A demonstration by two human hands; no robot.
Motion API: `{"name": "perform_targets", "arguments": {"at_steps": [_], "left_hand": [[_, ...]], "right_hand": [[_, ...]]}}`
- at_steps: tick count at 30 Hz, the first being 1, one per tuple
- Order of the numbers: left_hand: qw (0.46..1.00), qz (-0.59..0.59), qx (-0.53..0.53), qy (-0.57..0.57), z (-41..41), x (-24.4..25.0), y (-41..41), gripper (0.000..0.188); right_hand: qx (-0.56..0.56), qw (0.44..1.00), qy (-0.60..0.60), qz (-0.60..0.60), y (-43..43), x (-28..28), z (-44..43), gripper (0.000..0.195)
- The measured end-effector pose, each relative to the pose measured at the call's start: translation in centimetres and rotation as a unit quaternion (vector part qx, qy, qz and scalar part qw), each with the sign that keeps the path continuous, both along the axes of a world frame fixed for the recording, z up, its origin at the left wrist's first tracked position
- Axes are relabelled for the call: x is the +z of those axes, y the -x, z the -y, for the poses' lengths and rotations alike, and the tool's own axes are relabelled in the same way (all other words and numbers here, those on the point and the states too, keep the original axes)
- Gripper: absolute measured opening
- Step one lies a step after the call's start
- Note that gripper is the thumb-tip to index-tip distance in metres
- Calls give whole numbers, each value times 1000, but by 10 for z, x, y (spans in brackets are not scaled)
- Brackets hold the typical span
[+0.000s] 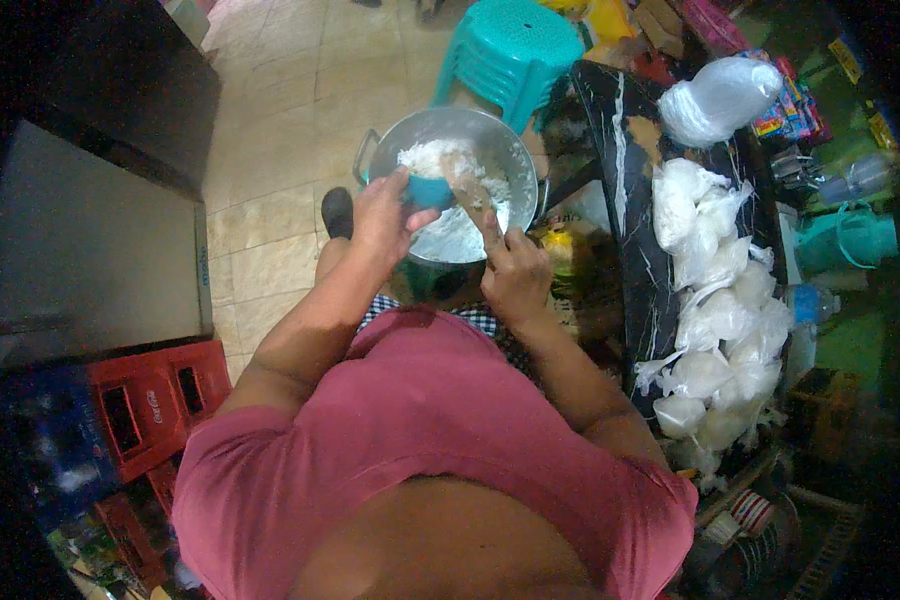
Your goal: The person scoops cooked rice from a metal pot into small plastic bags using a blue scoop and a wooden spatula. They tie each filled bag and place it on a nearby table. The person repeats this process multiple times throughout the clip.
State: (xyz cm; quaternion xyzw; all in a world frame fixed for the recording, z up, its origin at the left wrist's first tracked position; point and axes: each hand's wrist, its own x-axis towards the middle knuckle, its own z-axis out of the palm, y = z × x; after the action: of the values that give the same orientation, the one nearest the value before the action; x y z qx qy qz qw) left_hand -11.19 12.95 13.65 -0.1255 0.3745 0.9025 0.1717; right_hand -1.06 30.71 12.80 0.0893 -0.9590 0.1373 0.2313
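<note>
A wide metal pot with side handles stands before me, and white powder lies in it. My left hand grips a small teal cup over the pot. White powder shows just beyond the cup; whether it is heaped in the cup or lies in the pot, I cannot tell. In my right hand is a flat wooden spatula, its blade slanting across the pot beside the cup. Part of the pot's near rim is behind my hands.
To the right, a black marbled table bears several knotted clear bags of white powder and a roll of clear plastic. Stacked teal stools stand beyond the pot. A red Coca-Cola crate is at lower left, below a pale cabinet.
</note>
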Motion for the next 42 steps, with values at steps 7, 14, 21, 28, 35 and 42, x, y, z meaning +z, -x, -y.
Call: {"name": "perform_targets", "arguments": {"at_steps": [7,14,21,28,35,42], "left_hand": [[984,-14,97,148,-3,-4,12,23],[964,-77,95,235,2,-34,16,24],[937,-198,33,284,3,-59,4,10],[950,-186,7,252,10,-60,1,8],[989,-81,-19,119,30,-64,14,14],[987,-64,-60,131,29,-61,11,11]], "right_hand": [[-1,998,19,65,-24,-5,-18,65],[-42,729,610,307,16,26,-30,55],[-25,813,481,327,35,-15,-7,48],[-18,679,564,469,41,-6,-12,51],[70,532,716,446,43,39,-46,54],[-27,816,457,351,46,-36,-45,44]]}}
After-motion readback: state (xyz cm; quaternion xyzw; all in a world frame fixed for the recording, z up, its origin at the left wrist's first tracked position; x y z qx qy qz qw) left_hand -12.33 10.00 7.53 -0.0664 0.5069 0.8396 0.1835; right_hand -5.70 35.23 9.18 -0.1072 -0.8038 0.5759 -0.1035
